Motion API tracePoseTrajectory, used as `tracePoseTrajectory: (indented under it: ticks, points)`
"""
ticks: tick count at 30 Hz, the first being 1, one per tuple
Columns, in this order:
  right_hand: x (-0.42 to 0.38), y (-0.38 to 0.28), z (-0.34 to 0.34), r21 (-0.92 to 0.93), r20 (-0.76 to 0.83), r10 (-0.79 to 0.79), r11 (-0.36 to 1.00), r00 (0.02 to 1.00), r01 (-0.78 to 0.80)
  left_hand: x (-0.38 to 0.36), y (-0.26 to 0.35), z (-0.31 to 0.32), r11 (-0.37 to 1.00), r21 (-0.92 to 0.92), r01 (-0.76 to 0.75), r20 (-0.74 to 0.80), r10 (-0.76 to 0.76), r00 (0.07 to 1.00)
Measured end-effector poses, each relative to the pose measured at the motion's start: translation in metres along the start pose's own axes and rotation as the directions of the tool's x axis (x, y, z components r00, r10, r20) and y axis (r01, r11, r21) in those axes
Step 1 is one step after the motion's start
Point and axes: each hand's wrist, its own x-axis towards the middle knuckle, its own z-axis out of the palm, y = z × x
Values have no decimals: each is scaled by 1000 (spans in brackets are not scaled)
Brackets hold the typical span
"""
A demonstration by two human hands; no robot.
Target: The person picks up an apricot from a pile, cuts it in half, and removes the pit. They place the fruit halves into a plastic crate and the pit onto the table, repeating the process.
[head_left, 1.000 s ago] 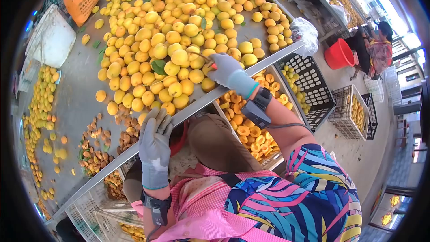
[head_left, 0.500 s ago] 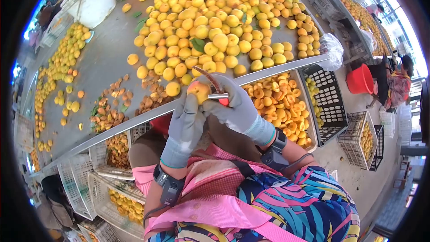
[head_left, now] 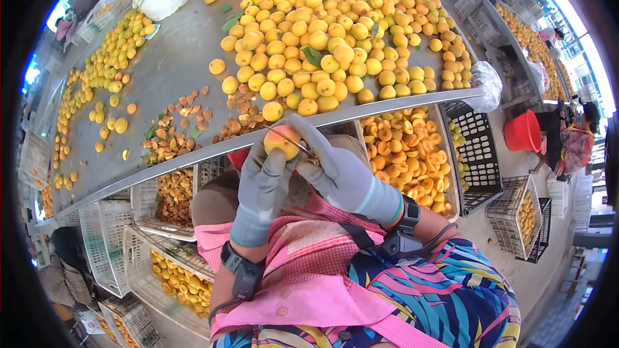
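A yellow apricot with an orange blush sits in the fingers of my gloved left hand, close to the front edge of the table. My gloved right hand grips a small knife, its thin blade lying across the top of the fruit. The knife's handle is mostly hidden by the glove. Just beyond my hands, a large heap of whole apricots covers the metal table.
Pitted apricot halves fill a crate right of my hands, beside a black crate. Brown scraps lie on the table at left. White crates stand below its edge. A red bucket and a seated person are at right.
My right hand has turned the knife, so the blade that pointed up behind the apricot now lies across it. The red on the handle no longer shows. The view has shifted slightly.
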Motion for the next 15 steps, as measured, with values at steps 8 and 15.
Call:
tracePoseTrajectory:
  ticks: [8, 15]
  points:
    - [-3, 0, 0, 37, 17, -106, 994, 994, 105, -10, 15, 3, 998, 42, 48, 69, -51, 996]
    - [-7, -13, -19, -162, 117, -27, 986, 993, 46, -11, 15, 4, 997, 30, 69, 74, -71, 995]
